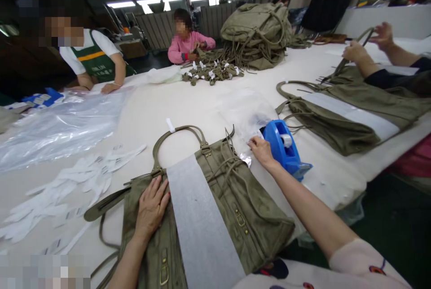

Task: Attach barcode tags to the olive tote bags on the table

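An olive-green bag point(235, 208) lies flat in front of me with a wide white paper band point(198, 221) running down its middle. My left hand point(152, 206) rests flat on the bag just left of the band, fingers stretched out. My right hand point(261, 150) reaches past the bag's top right corner, fingers curled in a pinch at the clear plastic film point(247, 116) beside a blue tape dispenser point(284, 147). What the fingers pinch is too small to name.
Loose white paper tags point(77, 185) lie at left, clear plastic sheeting point(57, 127) beyond them. Another banded olive bag point(350, 116) lies at right, where a co-worker's hands point(367, 44) hold a strap. A stack of bags point(256, 33) and two more people are at the far side.
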Action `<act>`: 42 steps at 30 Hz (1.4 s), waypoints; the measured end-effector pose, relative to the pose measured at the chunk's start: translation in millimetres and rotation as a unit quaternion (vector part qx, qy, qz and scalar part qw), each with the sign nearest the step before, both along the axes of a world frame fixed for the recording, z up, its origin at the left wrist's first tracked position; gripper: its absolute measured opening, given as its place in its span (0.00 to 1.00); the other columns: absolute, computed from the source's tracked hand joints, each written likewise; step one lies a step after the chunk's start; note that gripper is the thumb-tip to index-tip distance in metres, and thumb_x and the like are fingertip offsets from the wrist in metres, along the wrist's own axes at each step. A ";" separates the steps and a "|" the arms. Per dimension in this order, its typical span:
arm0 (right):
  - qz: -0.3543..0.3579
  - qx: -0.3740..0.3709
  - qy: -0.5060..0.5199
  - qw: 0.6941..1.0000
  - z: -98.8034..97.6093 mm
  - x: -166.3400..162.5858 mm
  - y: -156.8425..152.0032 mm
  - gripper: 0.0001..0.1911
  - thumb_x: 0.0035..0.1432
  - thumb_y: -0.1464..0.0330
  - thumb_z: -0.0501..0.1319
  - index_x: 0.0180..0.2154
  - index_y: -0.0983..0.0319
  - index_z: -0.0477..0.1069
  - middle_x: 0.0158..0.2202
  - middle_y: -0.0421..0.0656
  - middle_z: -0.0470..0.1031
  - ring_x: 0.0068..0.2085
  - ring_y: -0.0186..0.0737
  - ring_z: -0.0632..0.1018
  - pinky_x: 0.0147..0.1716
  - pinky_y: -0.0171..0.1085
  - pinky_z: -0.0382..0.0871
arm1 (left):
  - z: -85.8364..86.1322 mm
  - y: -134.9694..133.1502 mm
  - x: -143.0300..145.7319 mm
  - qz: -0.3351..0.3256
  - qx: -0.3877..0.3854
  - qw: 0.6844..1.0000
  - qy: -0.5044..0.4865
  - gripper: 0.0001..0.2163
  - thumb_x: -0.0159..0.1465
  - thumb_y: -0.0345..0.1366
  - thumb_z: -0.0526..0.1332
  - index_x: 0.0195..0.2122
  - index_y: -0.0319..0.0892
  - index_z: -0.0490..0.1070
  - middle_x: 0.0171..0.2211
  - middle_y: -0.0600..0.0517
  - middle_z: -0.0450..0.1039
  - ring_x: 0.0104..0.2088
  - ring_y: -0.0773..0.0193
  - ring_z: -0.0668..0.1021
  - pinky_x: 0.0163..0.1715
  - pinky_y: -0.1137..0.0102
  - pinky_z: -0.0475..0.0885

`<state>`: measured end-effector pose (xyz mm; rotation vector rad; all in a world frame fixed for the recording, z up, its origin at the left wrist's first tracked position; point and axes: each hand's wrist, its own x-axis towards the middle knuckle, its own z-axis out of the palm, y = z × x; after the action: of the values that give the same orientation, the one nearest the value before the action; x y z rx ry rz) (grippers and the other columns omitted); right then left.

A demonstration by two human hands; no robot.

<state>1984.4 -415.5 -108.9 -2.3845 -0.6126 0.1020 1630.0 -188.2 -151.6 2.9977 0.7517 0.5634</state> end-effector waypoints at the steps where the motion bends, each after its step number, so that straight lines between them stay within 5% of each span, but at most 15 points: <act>1: -0.005 0.008 0.000 1.000 1.6 1.8 0.6 0.09 0.57 0.68 0.54 0.36 0.65 0.70 0.32 0.43 0.75 0.33 0.34 0.74 0.36 0.31 0.63 | 0.2 0.1 0.1 -0.001 -0.002 1.000 0.000 0.21 0.65 0.42 0.43 0.56 0.42 0.61 0.59 0.45 0.55 0.59 0.56 0.58 0.55 0.60 0.56; 7: 0.030 0.029 0.028 0.999 17.6 8.5 -3.7 0.12 0.55 0.70 0.55 0.42 0.64 0.69 0.31 0.41 0.75 0.32 0.33 0.75 0.36 0.31 0.65 | 0.6 0.8 0.0 0.001 -0.009 1.000 0.001 0.21 0.65 0.42 0.44 0.57 0.44 0.59 0.60 0.46 0.53 0.59 0.56 0.58 0.56 0.59 0.55; 11: 0.010 0.018 -0.063 0.998 17.7 -18.9 -22.5 0.17 0.56 0.72 0.53 0.48 0.63 0.65 0.45 0.47 0.71 0.45 0.38 0.72 0.46 0.35 0.61 | 0.7 -0.4 -0.2 0.003 -0.009 1.000 0.006 0.21 0.65 0.42 0.43 0.56 0.43 0.59 0.60 0.46 0.53 0.60 0.56 0.57 0.55 0.59 0.55; 16: -0.033 -0.183 0.014 0.982 1.2 -46.6 -30.1 0.22 0.54 0.55 0.55 0.40 0.68 0.68 0.38 0.56 0.73 0.41 0.52 0.74 0.38 0.42 0.65 | -0.1 -0.6 0.6 0.010 -0.013 1.000 0.011 0.21 0.65 0.43 0.43 0.57 0.43 0.59 0.60 0.46 0.53 0.60 0.56 0.57 0.55 0.60 0.54; 19: -0.025 -0.231 0.059 0.971 -4.1 -43.5 -21.7 0.27 0.49 0.52 0.58 0.41 0.69 0.68 0.38 0.58 0.73 0.42 0.53 0.74 0.37 0.41 0.65 | 0.2 -0.4 0.9 0.008 -0.010 1.000 0.013 0.21 0.65 0.42 0.43 0.57 0.42 0.59 0.60 0.46 0.53 0.60 0.57 0.56 0.55 0.60 0.54; 24: -0.022 -0.221 0.092 0.971 -3.9 -36.5 -12.9 0.23 0.46 0.54 0.60 0.38 0.66 0.71 0.38 0.55 0.75 0.42 0.49 0.75 0.34 0.37 0.65 | 1.3 -1.5 0.9 0.007 -0.009 1.000 0.010 0.21 0.65 0.43 0.43 0.57 0.43 0.59 0.60 0.46 0.53 0.60 0.57 0.57 0.55 0.60 0.54; 31: -0.054 -0.196 0.097 0.974 -10.1 -39.5 -8.9 0.32 0.43 0.53 0.61 0.44 0.70 0.68 0.39 0.60 0.73 0.42 0.52 0.75 0.36 0.40 0.65 | 0.2 -0.9 1.4 0.011 -0.015 1.000 0.006 0.21 0.65 0.43 0.43 0.56 0.43 0.60 0.60 0.46 0.54 0.60 0.57 0.57 0.55 0.60 0.54; 37: -0.073 -0.152 0.133 0.977 -22.4 -26.3 -5.5 0.19 0.37 0.58 0.65 0.29 0.65 0.72 0.32 0.52 0.75 0.36 0.48 0.75 0.31 0.37 0.64 | 1.3 -1.1 0.8 0.005 -0.005 1.000 0.007 0.21 0.65 0.43 0.43 0.56 0.44 0.59 0.60 0.47 0.53 0.60 0.58 0.57 0.55 0.61 0.54; 42: -0.067 -0.055 0.183 0.979 -26.7 -19.6 -9.4 0.16 0.35 0.59 0.66 0.22 0.65 0.68 0.19 0.40 0.68 0.23 0.35 0.70 0.22 0.32 0.59 | 4.4 -3.9 2.0 0.007 0.007 1.000 0.001 0.21 0.65 0.43 0.43 0.55 0.42 0.62 0.59 0.45 0.55 0.59 0.58 0.58 0.54 0.61 0.55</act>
<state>1964.8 -424.9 -135.6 -2.4196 -0.2770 0.5150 1632.0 -192.1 -147.3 3.0084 0.7737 0.5674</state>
